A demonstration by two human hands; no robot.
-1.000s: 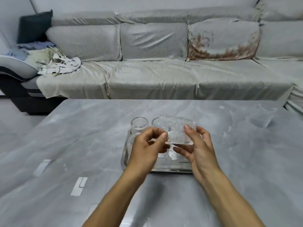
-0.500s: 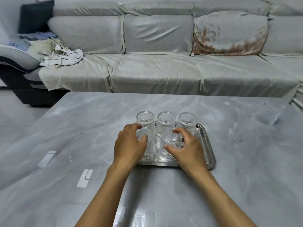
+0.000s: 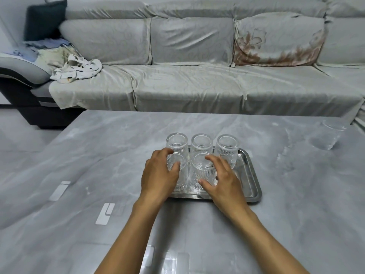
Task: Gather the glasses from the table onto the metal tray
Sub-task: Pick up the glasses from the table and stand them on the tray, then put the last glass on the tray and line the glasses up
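Left hand (image 3: 160, 175): fingers curled round the near-left glass (image 3: 178, 175), thumb on its right side, palm against its left wall, grasping it as it stands on the tray.
Right hand (image 3: 223, 179): wrapped round the near-middle glass (image 3: 203, 171), fingers over its top and right side, thumb low on its front, so it grips that one.
Metal tray (image 3: 253, 186): lies flat on the grey table (image 3: 296, 214), directly under and beyond both hands; its bare right part shows just to the right of the right hand.
Back row: three ribbed glasses stand upside down just past the fingertips, back-left glass (image 3: 177, 144), back-middle glass (image 3: 201, 145) and back-right glass (image 3: 227, 148), close side by side.
Stray glass (image 3: 330, 136): stands on the table well away to the right of the right hand, near the far right corner, not on the tray.
Sofa (image 3: 197, 76): runs along beyond the table, far past both hands, with crumpled cloth (image 3: 76, 71) on its left end.
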